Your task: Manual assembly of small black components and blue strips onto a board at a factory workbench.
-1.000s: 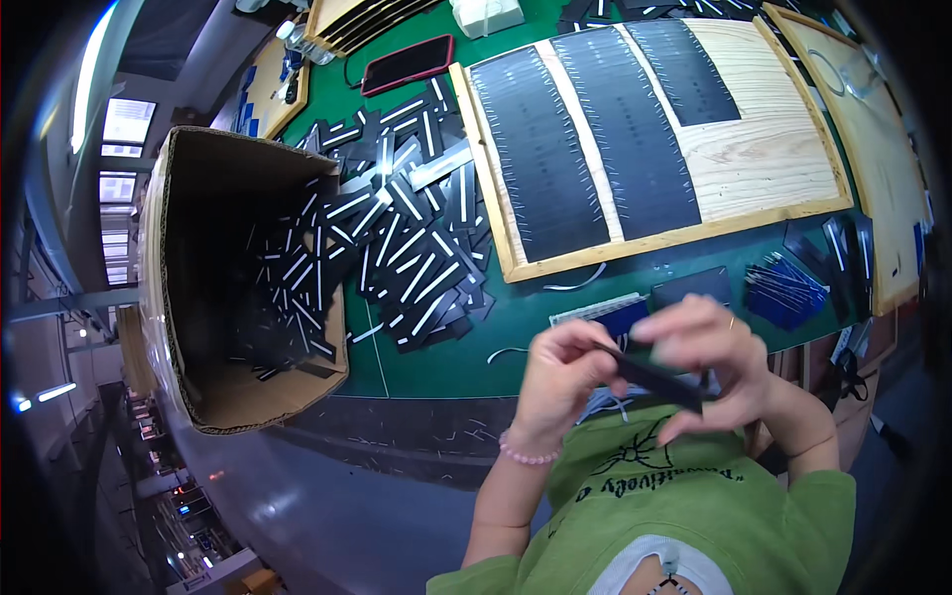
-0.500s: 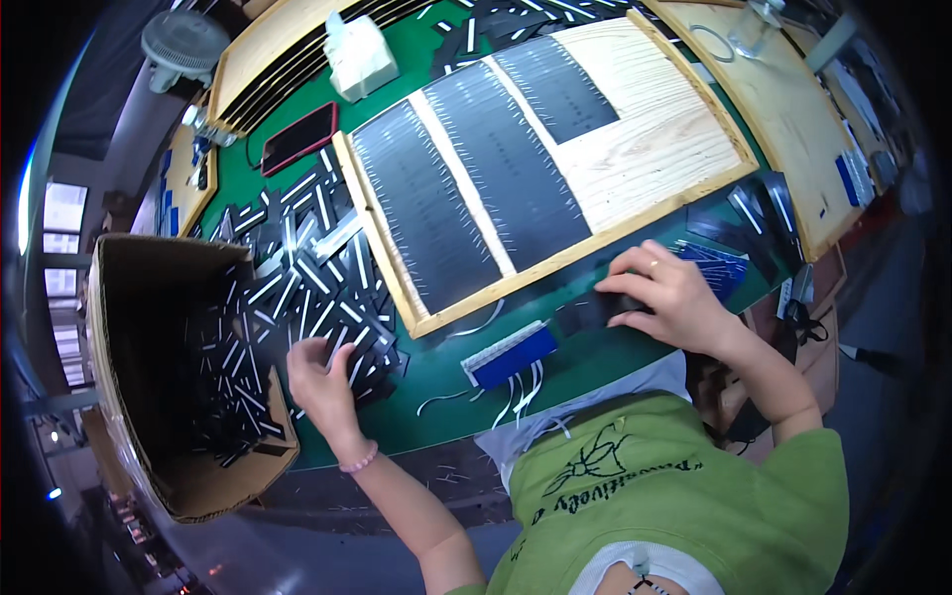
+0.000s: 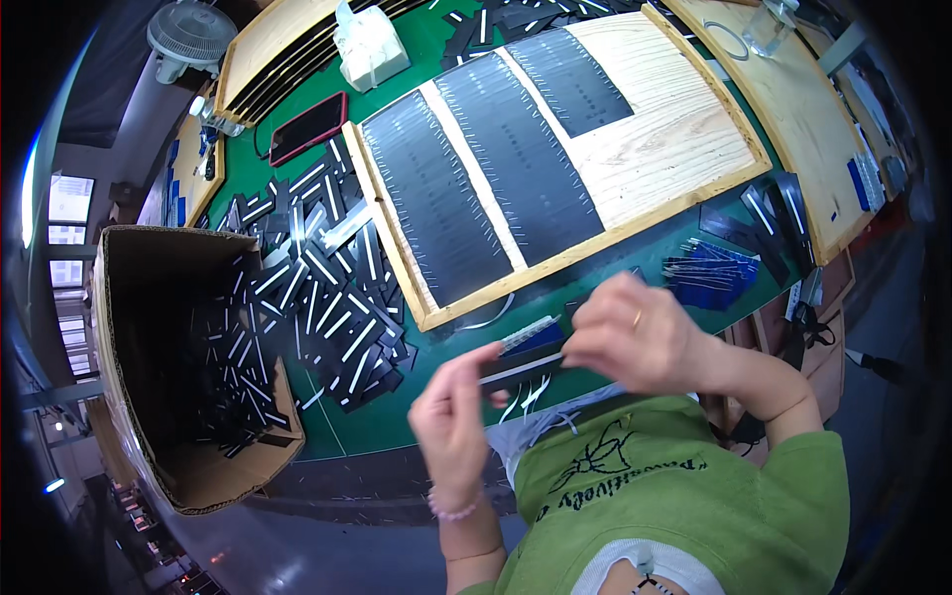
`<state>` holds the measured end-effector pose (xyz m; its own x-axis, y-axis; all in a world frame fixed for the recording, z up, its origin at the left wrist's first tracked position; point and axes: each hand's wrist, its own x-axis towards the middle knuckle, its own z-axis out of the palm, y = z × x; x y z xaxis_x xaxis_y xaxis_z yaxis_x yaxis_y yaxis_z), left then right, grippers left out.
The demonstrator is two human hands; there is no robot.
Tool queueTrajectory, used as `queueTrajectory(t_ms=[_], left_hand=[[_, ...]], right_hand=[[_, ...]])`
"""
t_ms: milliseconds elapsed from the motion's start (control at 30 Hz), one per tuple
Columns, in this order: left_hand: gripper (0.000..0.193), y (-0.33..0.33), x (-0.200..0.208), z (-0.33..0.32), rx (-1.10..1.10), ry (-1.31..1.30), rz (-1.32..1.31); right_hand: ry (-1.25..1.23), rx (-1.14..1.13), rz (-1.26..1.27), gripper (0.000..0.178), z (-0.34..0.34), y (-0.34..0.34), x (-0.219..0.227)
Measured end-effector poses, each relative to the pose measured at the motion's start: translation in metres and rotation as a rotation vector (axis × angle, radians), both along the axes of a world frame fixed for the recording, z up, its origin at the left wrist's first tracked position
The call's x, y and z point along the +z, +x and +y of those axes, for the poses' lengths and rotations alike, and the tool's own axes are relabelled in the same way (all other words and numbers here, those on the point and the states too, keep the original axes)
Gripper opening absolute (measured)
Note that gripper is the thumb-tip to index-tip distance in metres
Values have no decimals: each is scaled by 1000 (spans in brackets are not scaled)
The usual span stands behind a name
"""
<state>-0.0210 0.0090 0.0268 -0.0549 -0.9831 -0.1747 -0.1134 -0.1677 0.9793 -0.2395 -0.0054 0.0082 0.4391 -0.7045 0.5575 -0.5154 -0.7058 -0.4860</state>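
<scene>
Between my hands, above the near edge of the green table, is a black strip with a white stripe (image 3: 521, 368). My left hand (image 3: 448, 421) pinches its left end. My right hand (image 3: 640, 342) is closed at the strip's right end, its fingertips slightly blurred. Partly hidden behind the strip lies a blue block with a row of white strips (image 3: 518, 337), and white ties hang below it. Just beyond my hands lies a wooden-framed board (image 3: 684, 149) with rows of black pieces edged by short pale lines (image 3: 516, 149).
A heap of black strips (image 3: 342, 307) lies at left, beside an open cardboard box (image 3: 178, 238) holding more. Blue pieces with pale wires (image 3: 709, 276) lie at right. Farther back are a red-edged phone (image 3: 308, 129), a tissue pack (image 3: 372, 50) and stacked boards (image 3: 273, 59).
My left hand has moved right from the strip heap, and the black strip now spans both hands. My right hand has come left and nearer from the small dark pieces.
</scene>
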Motion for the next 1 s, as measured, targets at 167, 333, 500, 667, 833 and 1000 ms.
queueTrajectory(t_ms=[167, 333, 500, 667, 833, 1000], left_hand=[[22, -14, -9, 2, -130, -94, -117], [27, 8, -10, -8, 221, -152, 4], [31, 18, -9, -12, 290, -170, 135], [27, 26, -14, -11, 330, -165, 83], [23, 27, -16, -10, 325, -152, 104], [39, 32, -19, -6, -4, 99, 266]], right_hand=[[-240, 31, 35, 24, -4, 27, 1], [-15, 226, 22, 20, 26, 28, -28], [100, 17, -19, 39, 4, 22, -40], [-122, 36, 33, 36, 2, 21, -46], [-417, 174, 23, 21, 4, 15, -27], [-71, 23, -330, 37, 0, 19, -9]])
